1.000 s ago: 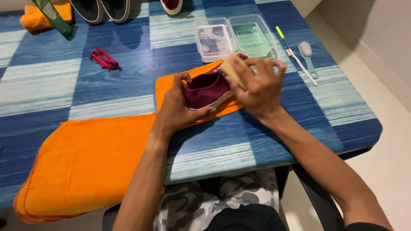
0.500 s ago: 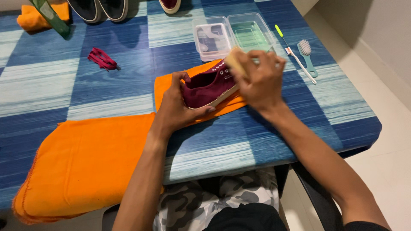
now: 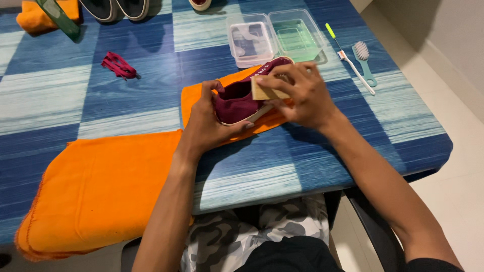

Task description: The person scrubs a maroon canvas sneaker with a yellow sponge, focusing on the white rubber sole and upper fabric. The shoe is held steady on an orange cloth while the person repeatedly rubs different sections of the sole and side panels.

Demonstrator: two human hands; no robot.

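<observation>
A maroon canvas shoe [image 3: 239, 98] with a white sole lies on a small orange cloth [image 3: 194, 98] on the blue checked table [image 3: 126, 106]. My left hand [image 3: 206, 121] grips the shoe at its heel end. My right hand [image 3: 297, 93] holds a tan wooden block-shaped brush [image 3: 264, 92] pressed against the shoe's side near the eyelets. Part of the shoe's toe is hidden behind my right hand.
A large orange cloth [image 3: 101, 191] hangs over the near table edge. Two clear plastic tubs [image 3: 275, 38], one with green liquid, stand behind the shoe. A toothbrush [image 3: 350, 63] and a teal brush [image 3: 364, 58] lie right. Maroon laces [image 3: 118, 65] lie left; dark shoes [image 3: 118, 7] sit at the back.
My right hand with the wooden brush has moved down from the shoe's toe end onto its side. My left hand has kept its grip on the heel.
</observation>
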